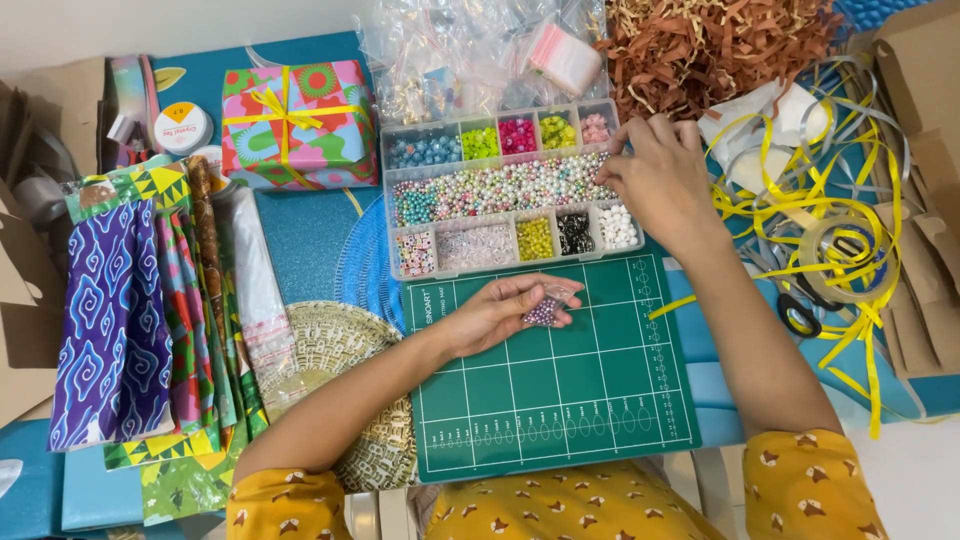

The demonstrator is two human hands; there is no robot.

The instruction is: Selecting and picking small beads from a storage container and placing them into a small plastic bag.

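A blue counter [300, 240] carried a green cutting mat [600, 400], grid-lined, just below a clear compartmented bead box [505, 190]. Left of these lay a stack of patterned wrapping papers [130, 320], and a wrapped gift [290, 125] tied with yellow ribbon sat behind them. Brown paper shred [710, 45] and loose yellow ribbon [840, 230] crowded the right side. The right hand [655, 175] reached into the box's long middle compartment, fingertips pinched together among the mixed pastel beads [490, 190]. The left hand [500, 312] rested palm-up over the mat's top edge, fingers loosely curled, cupping a small clear bag of beads [545, 308].
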